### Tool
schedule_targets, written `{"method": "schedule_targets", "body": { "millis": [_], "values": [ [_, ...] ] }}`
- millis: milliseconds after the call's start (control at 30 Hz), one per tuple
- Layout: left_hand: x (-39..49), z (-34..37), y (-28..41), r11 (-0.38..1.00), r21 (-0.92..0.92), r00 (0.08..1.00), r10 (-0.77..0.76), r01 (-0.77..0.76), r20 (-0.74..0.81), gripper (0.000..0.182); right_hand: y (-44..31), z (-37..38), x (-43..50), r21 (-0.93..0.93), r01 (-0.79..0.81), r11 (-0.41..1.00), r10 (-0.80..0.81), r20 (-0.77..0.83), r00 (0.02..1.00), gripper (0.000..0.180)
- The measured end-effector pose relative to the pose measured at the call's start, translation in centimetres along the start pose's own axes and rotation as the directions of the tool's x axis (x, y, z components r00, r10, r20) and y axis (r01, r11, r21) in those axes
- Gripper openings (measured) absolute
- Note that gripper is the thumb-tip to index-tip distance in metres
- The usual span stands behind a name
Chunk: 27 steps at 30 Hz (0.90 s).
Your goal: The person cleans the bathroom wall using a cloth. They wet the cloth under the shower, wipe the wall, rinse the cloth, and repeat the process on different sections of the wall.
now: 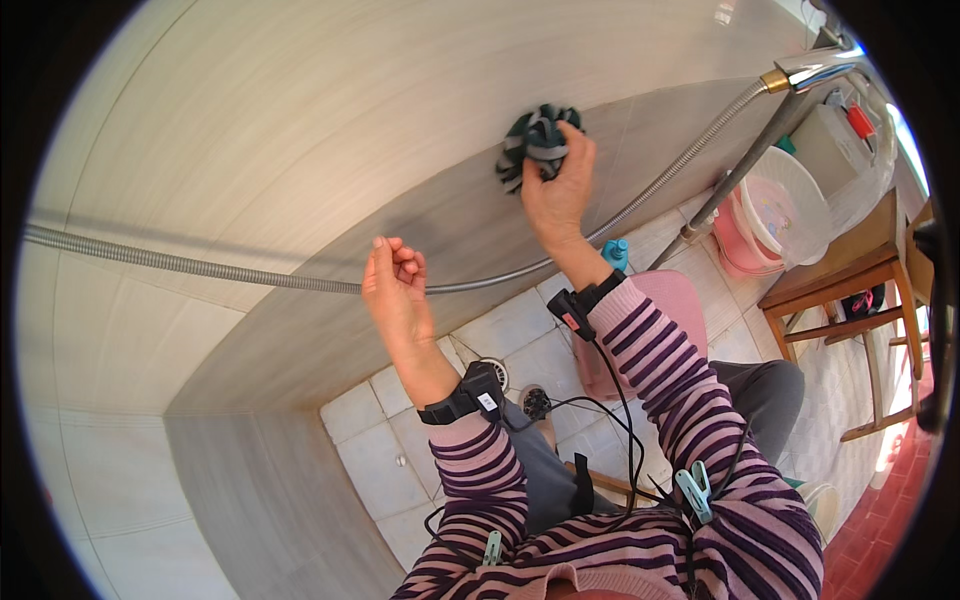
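Note:
My right hand [561, 187] grips a crumpled dark green and grey striped cloth [536, 142]. The cloth is against the tiled wall [330, 127], around where the pale upper tiles meet the grey band [457, 217]; it looks slightly blurred. Lower and to the left, my left hand [397, 281] is raised with its fingers curled in and nothing seen in them. A ribbed metal shower hose [195, 266] passes behind that hand and sags across the wall. Whether the hand touches the hose is hidden.
The hose rises to a chrome fitting [817, 69] beside a grey pipe [739, 176]. Below stand a pink plastic stool [675, 300], a blue bottle [616, 253], pink and white basins [750, 225] and a wooden chair [840, 277]. A round drain [495, 373] lies in the tiled floor [506, 322].

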<state>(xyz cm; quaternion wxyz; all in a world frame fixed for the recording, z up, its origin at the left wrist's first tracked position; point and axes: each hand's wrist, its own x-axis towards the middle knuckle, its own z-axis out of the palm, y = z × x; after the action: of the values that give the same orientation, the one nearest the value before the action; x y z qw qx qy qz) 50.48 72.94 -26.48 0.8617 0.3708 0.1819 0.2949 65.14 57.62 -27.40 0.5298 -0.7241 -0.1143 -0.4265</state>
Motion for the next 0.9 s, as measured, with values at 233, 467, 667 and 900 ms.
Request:
{"method": "schedule_targets", "body": {
  "millis": [233,467,667,900],
  "values": [
    [-0.4,1.2,-0.6,0.999,0.039,0.999,-0.018,0.016,0.041,0.026,-0.8,-4.5,-1.0,0.215,-0.320,0.923,0.220,0.390,0.894,0.040],
    [-0.6,2.3,-1.5,0.997,0.074,0.997,-0.034,0.029,0.069,0.026,-1.1,-16.8,-0.2,0.180,-0.522,0.834,0.255,0.713,0.653,0.035],
    [-0.8,3.1,-2.2,0.996,0.078,0.995,-0.043,0.036,0.088,0.026,4.7,-24.3,3.9,-0.076,-0.456,0.887,0.381,0.679,0.627,0.035],
    [-0.9,4.6,-3.1,0.991,0.126,0.993,-0.062,0.049,0.098,0.026,12.4,-21.2,6.3,-0.071,-0.470,0.880,0.458,0.387,0.800,0.035]
  ]
}}
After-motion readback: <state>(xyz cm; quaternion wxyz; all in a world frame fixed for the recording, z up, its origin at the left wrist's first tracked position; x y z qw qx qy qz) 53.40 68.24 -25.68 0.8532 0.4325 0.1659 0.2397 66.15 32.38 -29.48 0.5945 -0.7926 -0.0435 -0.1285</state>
